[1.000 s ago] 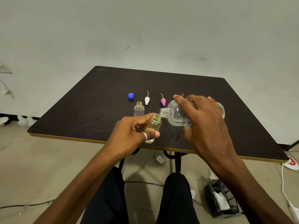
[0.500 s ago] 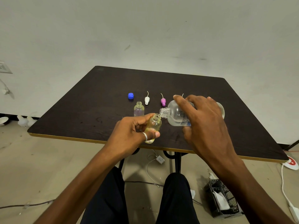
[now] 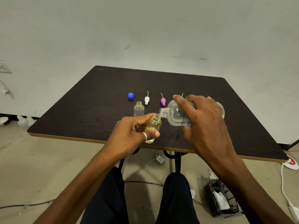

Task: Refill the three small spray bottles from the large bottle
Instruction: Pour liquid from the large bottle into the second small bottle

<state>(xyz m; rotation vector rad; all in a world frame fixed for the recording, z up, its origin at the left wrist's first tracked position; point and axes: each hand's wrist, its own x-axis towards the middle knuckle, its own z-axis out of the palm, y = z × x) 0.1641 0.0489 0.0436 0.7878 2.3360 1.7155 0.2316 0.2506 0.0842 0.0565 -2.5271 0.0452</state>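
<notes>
My left hand (image 3: pixel 129 132) grips a small yellowish spray bottle (image 3: pixel 153 125) above the near table edge, its open neck tilted up to the right. My right hand (image 3: pixel 205 120) holds the large clear bottle (image 3: pixel 175 114) on its side, its threaded mouth touching the small bottle's neck. A second small clear bottle (image 3: pixel 138 109) stands open just behind my left hand. A white spray top (image 3: pixel 146 99) and a pink spray top (image 3: pixel 163 101) lie farther back, with a blue cap (image 3: pixel 130 95) to their left. Any third small bottle is hidden.
The dark square table (image 3: pixel 90 101) has a pale front edge and a wall behind it. On the floor are cables, a white plug (image 3: pixel 160 159), a black basket (image 3: pixel 221 198) at the right and a red-white device (image 3: pixel 292 164). My knees sit under the front edge.
</notes>
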